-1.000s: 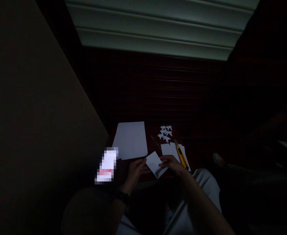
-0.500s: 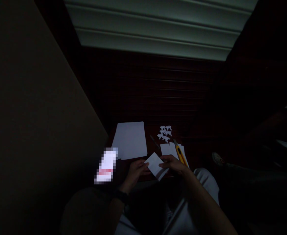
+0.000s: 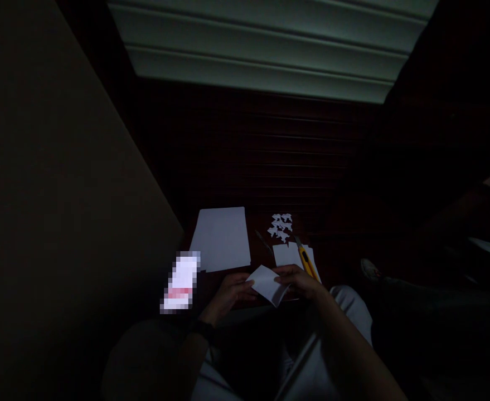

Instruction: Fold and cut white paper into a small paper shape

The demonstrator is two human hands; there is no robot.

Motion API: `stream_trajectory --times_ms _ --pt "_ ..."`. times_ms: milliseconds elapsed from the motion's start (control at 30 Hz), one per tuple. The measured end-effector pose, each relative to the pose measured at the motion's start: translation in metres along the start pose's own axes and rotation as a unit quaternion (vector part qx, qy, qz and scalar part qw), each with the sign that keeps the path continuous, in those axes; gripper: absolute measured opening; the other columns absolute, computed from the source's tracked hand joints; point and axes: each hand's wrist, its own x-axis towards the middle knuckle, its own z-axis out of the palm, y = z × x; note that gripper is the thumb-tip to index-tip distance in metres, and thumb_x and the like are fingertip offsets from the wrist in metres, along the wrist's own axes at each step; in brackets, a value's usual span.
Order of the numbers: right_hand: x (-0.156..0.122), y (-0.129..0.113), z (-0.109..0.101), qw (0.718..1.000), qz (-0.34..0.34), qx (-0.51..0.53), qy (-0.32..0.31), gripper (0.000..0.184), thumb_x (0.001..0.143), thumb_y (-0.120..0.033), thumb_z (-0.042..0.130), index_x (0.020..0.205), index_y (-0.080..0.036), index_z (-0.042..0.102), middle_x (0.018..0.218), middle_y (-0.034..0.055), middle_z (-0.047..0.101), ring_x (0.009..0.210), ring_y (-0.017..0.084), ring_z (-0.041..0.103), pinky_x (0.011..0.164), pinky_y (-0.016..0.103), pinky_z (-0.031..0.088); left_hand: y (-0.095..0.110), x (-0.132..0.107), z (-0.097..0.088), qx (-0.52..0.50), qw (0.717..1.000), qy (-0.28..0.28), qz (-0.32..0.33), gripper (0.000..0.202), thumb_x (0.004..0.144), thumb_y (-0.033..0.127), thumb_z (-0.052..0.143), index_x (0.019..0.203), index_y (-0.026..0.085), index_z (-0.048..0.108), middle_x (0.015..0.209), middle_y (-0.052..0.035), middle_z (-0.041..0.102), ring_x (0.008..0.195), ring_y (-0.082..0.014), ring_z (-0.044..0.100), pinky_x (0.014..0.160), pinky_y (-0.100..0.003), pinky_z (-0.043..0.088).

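Note:
A small square of white paper (image 3: 265,283) is held between my two hands, turned corner-up and slightly bent. My left hand (image 3: 235,289) pinches its left corner, with the thumb on top. On the opposite side my right hand (image 3: 298,278) grips the right corner between thumb and fingers. Just beyond my right hand lie cut white paper pieces (image 3: 285,254), with a yellow utility knife (image 3: 306,262) resting on them. Several small folded paper figures (image 3: 280,225) sit together farther back. A thin, dark pointed tool (image 3: 263,241), too dim to name, lies left of them.
A stack of white paper sheets (image 3: 222,239) lies at the left of the small dark table. A pixelated bright patch (image 3: 182,281) covers something left of my left hand. Someone's shoe (image 3: 370,269) shows on the right. Pale horizontal slats (image 3: 261,53) hang beyond the table.
The paper square has tilted and bent between my hands, and its top corner sits lower. Both hands keep their hold. The other things lie as before.

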Motion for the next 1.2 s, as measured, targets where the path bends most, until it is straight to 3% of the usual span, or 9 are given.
stream_trajectory --times_ms 233,367,500,600,667,733,867,1067,1200 --pt "0.001 0.007 -0.003 0.999 0.012 0.008 0.029 0.038 0.061 -0.024 0.070 0.098 -0.017 0.065 0.086 0.0052 0.066 0.071 0.016 0.060 0.061 0.028 0.047 0.000 0.001 -0.002 -0.086 0.996 0.017 -0.009 0.035 0.070 0.025 0.065 0.101 0.009 0.061 0.090 -0.0157 0.067 0.074 -0.0234 0.065 0.072 -0.039 0.050" --pt "0.002 0.010 0.000 0.998 -0.006 0.030 0.047 0.043 0.062 -0.022 0.070 0.104 -0.020 0.062 0.092 0.0041 0.065 0.073 0.016 0.060 0.059 0.025 0.047 0.003 0.000 0.001 -0.121 0.992 0.033 0.007 0.049 0.072 0.025 0.064 0.117 0.014 0.052 0.100 -0.0160 0.065 0.078 -0.0237 0.065 0.078 -0.040 0.048" --pt "0.007 0.012 0.002 0.979 -0.078 0.114 0.150 0.053 0.066 -0.025 0.066 0.117 -0.027 0.051 0.098 0.0034 0.062 0.071 0.014 0.059 0.052 0.023 0.046 0.006 -0.002 0.005 -0.139 0.989 0.040 0.014 0.060 0.076 0.032 0.059 0.130 0.020 0.037 0.100 -0.0151 0.065 0.079 -0.0236 0.066 0.081 -0.043 0.046" --pt "0.011 0.012 0.002 0.949 -0.127 0.182 0.224 0.058 0.067 -0.025 0.066 0.122 -0.031 0.045 0.100 0.0025 0.059 0.070 0.013 0.059 0.053 0.022 0.047 0.006 -0.001 0.005 -0.133 0.990 0.041 0.012 0.056 0.076 0.033 0.060 0.126 0.017 0.042 0.100 -0.0161 0.065 0.082 -0.0242 0.065 0.083 -0.042 0.045" --pt "0.012 0.012 0.003 0.943 -0.138 0.189 0.235 0.059 0.067 -0.025 0.066 0.122 -0.031 0.044 0.099 0.0020 0.060 0.068 0.012 0.058 0.053 0.022 0.047 0.004 0.000 0.005 -0.129 0.991 0.042 0.016 0.053 0.075 0.033 0.061 0.122 0.015 0.046 0.101 -0.0166 0.064 0.083 -0.0244 0.065 0.083 -0.042 0.045" --pt "0.011 0.011 0.005 0.956 -0.132 0.157 0.211 0.057 0.067 -0.027 0.067 0.120 -0.028 0.047 0.094 0.0024 0.061 0.066 0.012 0.058 0.051 0.023 0.047 0.002 0.001 0.005 -0.124 0.991 0.046 0.024 0.052 0.075 0.034 0.061 0.121 0.015 0.047 0.101 -0.0166 0.064 0.083 -0.0240 0.065 0.083 -0.041 0.045" --pt "0.007 0.011 0.005 0.995 -0.049 0.023 0.086 0.048 0.061 -0.027 0.071 0.107 -0.018 0.060 0.081 0.0043 0.065 0.060 0.015 0.058 0.050 0.026 0.046 -0.001 0.002 0.006 -0.086 0.995 0.039 0.025 0.053 0.075 0.035 0.061 0.122 0.015 0.047 0.104 -0.0173 0.062 0.080 -0.0238 0.065 0.077 -0.041 0.049" --pt "0.001 0.003 -0.001 0.999 -0.018 -0.025 0.017 0.042 0.060 -0.032 0.071 0.098 -0.014 0.065 0.082 0.0058 0.068 0.067 0.018 0.061 0.062 0.030 0.046 -0.007 0.002 0.004 -0.012 0.999 0.034 0.022 0.055 0.071 0.036 0.064 0.119 0.014 0.048 0.093 -0.0160 0.065 0.075 -0.0246 0.065 0.066 -0.039 0.052" --pt "-0.003 -0.003 -0.002 0.999 -0.009 -0.038 -0.005 0.044 0.058 -0.029 0.073 0.098 -0.014 0.065 0.085 0.0063 0.068 0.068 0.018 0.061 0.062 0.029 0.046 -0.008 0.003 0.002 0.004 1.000 0.019 0.025 0.039 0.071 0.036 0.064 0.098 0.009 0.060 0.090 -0.0167 0.066 0.078 -0.0259 0.064 0.066 -0.038 0.053"
